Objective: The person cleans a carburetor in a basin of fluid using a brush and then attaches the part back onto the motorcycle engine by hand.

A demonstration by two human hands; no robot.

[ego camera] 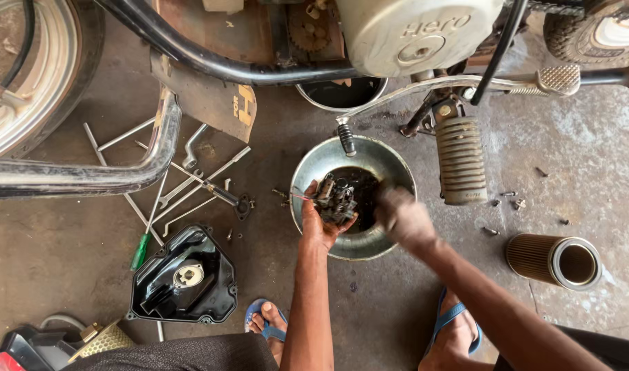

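Two hands work over the metal bowl (390,161) — left hand (320,223) clamped on the carburettor (336,198), right hand (404,218) at three o'clock, blurred, grip unclear; best kept low over the dark liquid.

Left hand (319,223) gripping a grimy carburetor (336,199) over a metal bowl (390,161) of dark liquid, right hand (402,218) blurred beside it (can't tell what it's holding), black plastic cover (184,276) and scattered wrenches (184,185) to the left, cylindrical air filter (554,259) right, motorcycle engine (411,31) at the far side.
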